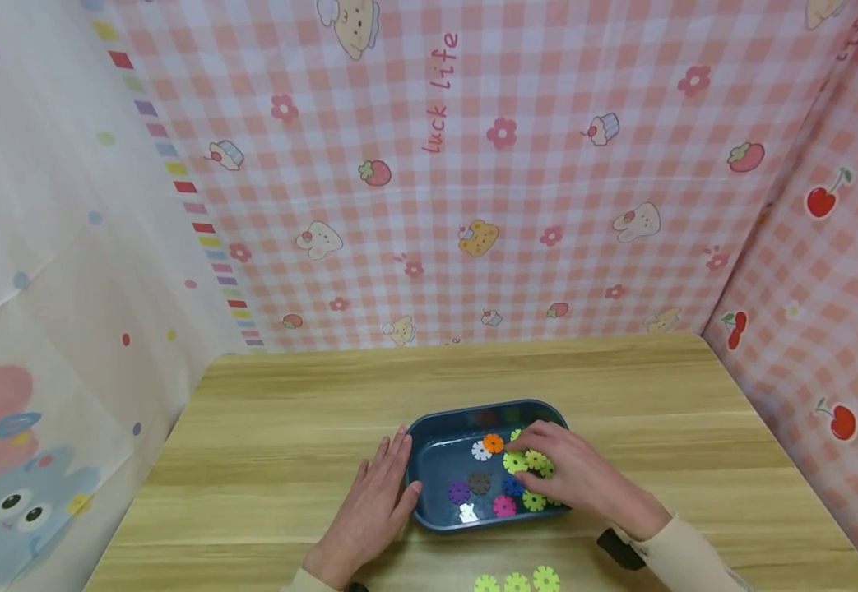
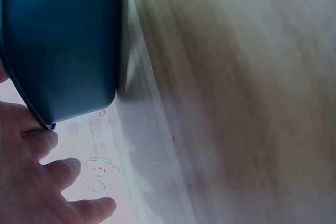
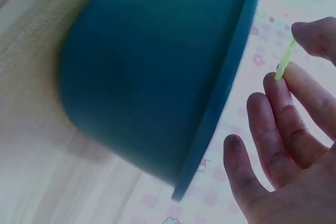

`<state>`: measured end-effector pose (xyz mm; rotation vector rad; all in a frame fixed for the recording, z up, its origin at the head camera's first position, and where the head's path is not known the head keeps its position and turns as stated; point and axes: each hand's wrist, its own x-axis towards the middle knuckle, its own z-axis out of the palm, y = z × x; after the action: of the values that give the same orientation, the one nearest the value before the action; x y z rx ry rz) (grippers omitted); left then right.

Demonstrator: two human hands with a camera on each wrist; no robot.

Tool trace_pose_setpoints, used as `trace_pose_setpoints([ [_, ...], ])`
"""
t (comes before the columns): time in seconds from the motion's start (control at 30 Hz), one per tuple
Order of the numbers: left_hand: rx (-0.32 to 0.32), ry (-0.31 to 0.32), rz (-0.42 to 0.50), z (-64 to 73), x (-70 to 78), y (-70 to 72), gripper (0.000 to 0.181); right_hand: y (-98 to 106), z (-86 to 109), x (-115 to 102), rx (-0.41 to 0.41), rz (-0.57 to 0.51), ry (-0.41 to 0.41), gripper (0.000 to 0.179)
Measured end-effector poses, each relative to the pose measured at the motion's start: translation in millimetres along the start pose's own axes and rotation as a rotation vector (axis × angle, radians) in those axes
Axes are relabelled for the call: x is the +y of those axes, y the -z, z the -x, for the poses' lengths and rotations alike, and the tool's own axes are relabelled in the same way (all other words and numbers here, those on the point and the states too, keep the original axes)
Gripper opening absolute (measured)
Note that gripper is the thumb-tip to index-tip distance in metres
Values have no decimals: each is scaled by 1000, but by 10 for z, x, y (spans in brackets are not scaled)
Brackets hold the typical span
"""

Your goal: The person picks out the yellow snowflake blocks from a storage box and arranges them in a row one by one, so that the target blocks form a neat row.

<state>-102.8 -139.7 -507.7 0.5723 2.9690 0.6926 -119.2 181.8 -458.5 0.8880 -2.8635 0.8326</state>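
Observation:
A dark blue tray [image 1: 436, 469] holds several flower-shaped plastic discs in different colours. My left hand [image 1: 373, 501] rests against the tray's left rim, fingers extended; in the left wrist view its fingertips [image 2: 65, 169] show beside the rim. Over the tray's right part, my right hand [image 1: 577, 473] pinches a yellow-green snowflake disc [image 3: 285, 60] between thumb and fingertips, seen edge-on above the rim in the right wrist view. Below it in the tray lie more yellow-green discs [image 1: 535, 500], partly hidden by the hand, and a blue disc [image 1: 513, 487].
Also in the tray are orange [image 1: 493, 444], white [image 1: 481, 450], purple [image 1: 459, 492], grey-brown [image 1: 480, 483] and pink [image 1: 504, 506] discs. Three yellow-green discs [image 1: 517, 583] lie in a row on the wooden table [image 1: 288, 427] at the near edge. Patterned cloth [image 1: 473, 189] hangs behind.

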Motion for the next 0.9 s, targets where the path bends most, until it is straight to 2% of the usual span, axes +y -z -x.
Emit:
trace_pose_setpoints([
  [0.17, 1, -3, 0, 3, 0, 8, 67, 57, 116, -10, 51, 21, 53, 25],
  [0.5, 15, -13, -11, 6, 6, -11, 66, 80, 390, 20, 157, 45, 85, 30],
  [0.73, 7, -5, -14, 8, 6, -7, 66, 186, 562, 35, 105, 26, 4, 30],
  [0.9, -11, -5, -21, -1, 3, 22, 67, 211, 680, 82, 149, 67, 50, 35],
])
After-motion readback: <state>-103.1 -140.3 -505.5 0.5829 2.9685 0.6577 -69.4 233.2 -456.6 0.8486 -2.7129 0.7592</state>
